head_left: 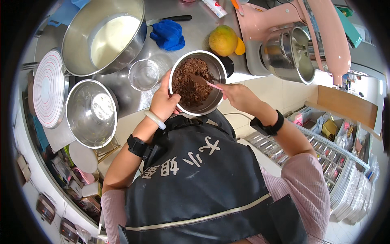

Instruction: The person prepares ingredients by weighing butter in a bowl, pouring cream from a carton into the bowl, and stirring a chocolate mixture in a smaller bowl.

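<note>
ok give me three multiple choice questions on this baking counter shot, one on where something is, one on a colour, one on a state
1. Where is the blue cloth?
A. on the steel counter beyond the small glass bowl
B. inside the stand mixer
C. draped on the person's arm

2. What colour is the handle of the spatula in the right hand?
A. green
B. pink
C. black

3. What state is the steel bowl that the left hand grips?
A. empty
B. filled with white liquid
C. holding a brown crumbly mix

Answers: 1 A, the cloth lies on the bare counter past the glass bowl. 2 B, the handle shows pink above the fingers. 3 C, brown crumbs cover the bowl's inside.
</note>
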The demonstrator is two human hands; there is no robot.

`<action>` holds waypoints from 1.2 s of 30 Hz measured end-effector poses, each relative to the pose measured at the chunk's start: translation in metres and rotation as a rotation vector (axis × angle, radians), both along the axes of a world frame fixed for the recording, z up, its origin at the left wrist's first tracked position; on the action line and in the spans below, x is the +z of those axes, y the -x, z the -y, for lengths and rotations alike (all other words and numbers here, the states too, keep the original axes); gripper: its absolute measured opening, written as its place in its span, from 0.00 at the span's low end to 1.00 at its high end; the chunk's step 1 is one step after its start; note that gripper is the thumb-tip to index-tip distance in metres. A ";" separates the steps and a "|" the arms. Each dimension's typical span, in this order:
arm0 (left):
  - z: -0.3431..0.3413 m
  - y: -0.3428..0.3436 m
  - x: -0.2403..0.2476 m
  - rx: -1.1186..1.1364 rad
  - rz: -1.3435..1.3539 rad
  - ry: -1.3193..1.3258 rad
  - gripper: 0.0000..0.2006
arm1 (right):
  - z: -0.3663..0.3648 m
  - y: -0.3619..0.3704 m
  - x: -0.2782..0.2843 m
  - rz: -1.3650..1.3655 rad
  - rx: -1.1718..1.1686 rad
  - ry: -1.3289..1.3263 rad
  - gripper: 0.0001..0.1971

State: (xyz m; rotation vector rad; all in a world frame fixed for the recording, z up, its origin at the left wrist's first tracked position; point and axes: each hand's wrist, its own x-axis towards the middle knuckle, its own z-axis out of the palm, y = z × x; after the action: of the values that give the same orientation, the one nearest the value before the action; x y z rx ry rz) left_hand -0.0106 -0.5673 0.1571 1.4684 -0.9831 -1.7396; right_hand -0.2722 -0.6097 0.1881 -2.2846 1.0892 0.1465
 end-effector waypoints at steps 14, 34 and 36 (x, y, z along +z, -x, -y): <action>0.004 0.003 0.005 -0.041 0.009 0.073 0.38 | 0.033 0.007 -0.014 0.077 0.124 -0.104 0.26; 0.011 0.013 0.001 -0.018 0.184 0.228 0.31 | 0.070 -0.002 0.020 -0.336 0.317 0.289 0.21; 0.011 0.015 0.002 -0.017 0.233 0.226 0.31 | 0.071 -0.007 0.022 -0.357 0.355 0.263 0.21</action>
State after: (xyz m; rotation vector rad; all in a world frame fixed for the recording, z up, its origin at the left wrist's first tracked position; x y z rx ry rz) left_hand -0.0257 -0.5783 0.1588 1.5394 -1.2709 -1.4369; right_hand -0.2648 -0.6809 0.2098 -2.7493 0.8983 0.6041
